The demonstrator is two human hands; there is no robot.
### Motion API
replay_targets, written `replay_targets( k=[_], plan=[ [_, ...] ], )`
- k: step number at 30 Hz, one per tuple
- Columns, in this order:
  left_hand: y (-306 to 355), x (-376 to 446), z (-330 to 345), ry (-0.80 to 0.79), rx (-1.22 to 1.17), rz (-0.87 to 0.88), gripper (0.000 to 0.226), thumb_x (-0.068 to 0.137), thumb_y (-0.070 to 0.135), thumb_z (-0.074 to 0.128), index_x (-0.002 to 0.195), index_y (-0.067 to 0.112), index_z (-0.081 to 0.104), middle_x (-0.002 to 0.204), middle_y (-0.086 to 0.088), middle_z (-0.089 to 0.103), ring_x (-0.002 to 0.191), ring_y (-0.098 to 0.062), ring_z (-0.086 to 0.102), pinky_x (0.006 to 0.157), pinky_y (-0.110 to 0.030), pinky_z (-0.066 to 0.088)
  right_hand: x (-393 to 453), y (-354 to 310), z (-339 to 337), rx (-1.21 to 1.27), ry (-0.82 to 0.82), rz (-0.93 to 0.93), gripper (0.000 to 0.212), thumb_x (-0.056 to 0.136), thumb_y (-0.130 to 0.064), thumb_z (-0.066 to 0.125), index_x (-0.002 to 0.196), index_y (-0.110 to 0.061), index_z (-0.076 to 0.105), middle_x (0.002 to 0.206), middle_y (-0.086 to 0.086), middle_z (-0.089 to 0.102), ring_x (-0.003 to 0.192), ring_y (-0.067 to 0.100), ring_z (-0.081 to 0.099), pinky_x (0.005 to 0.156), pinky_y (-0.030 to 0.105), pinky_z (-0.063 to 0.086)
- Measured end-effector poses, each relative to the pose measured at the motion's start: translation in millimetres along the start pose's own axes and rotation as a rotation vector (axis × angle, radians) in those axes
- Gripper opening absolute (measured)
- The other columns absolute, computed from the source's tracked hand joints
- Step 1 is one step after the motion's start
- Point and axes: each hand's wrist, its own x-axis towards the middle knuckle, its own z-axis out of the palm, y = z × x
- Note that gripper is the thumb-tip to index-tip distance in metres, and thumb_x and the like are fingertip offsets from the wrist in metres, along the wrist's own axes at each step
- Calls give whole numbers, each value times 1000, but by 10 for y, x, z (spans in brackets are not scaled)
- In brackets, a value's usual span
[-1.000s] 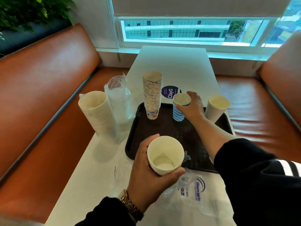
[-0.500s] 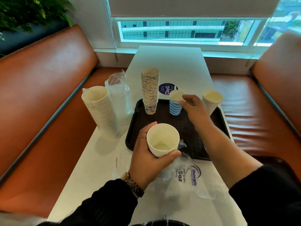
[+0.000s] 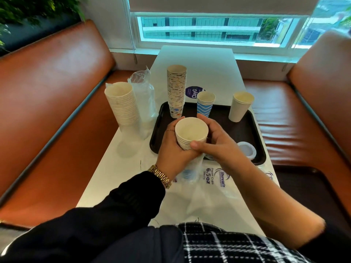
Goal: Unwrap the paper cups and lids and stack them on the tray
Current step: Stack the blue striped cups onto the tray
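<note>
Paper cups (image 3: 190, 133), a short nested stack of plain white ones, held in both hands above the near edge of the tray (image 3: 252, 149).

The stack is gripped from the left by the left hand (image 3: 171, 147), fingers curled round its wall; the grip of the right hand (image 3: 214, 141) is closed on the opposite side, thumb pressed at the lower rims, probably so that cups can be parted or the wrap slid off below. Clear wrapper (image 3: 191, 168) hangs beneath the stack, over the printed bag (image 3: 214, 179) on the tabletop (image 3: 199, 63). Already stood on the tray: a tall patterned stack (image 3: 176, 92), blue-striped cups (image 3: 205, 105), a white stack (image 3: 240, 107) and a lid (image 3: 247, 149). Left of the tray, a wrapped white stack (image 3: 122, 103) and a bagged sleeve (image 3: 143, 99) are judged still to be unwrapped.
</note>
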Motion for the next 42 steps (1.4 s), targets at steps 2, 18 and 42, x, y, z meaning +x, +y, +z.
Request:
replay_targets(
  k=[2, 18, 42],
  plan=[
    [-16, 8, 2, 0, -1, 1, 89, 53, 27, 92, 131, 18, 49, 127, 4, 58, 113, -3, 58, 94, -17, 47, -7, 7, 7, 14, -9, 10, 98, 55, -38, 85, 141, -34, 40, 142, -6, 51, 131, 9, 49, 113, 41, 40],
    [-1, 10, 18, 30, -30, 34, 74, 59, -1, 89, 122, 16, 53, 111, 17, 59, 101, 12, 58, 85, -7, 44, 0, 128, 76, 130, 42, -12, 92, 54, -32, 78, 139, -25, 44, 134, -1, 59, 124, 14, 56, 102, 31, 47],
    [24, -40, -13, -31, 10, 9, 82, 60, 24, 92, 127, 25, 44, 118, 10, 60, 103, 6, 59, 83, -8, 46, 348, -385, 20, 114, 209, -241, 87, 43, -63, 90, 113, -27, 52, 113, 4, 66, 107, 22, 67, 94, 44, 54]
  ],
)
